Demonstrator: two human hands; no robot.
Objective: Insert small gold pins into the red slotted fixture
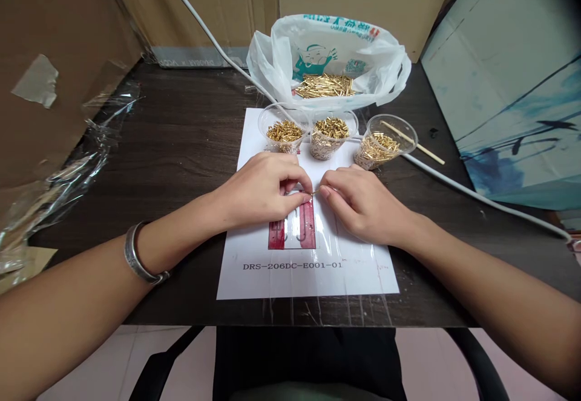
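Plastic cups [407, 138] hold small golden pieces [285, 131] — the white bag [385, 65], longer ones [324, 85].

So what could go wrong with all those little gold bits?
The thin piece between the fingertips of the left hand and right hand is tiny, so it might slip away. The right hand is close to the rightmost cup, so a bump could spill its gold bits. The white cable passes by the cups, so a tug might knock one over.
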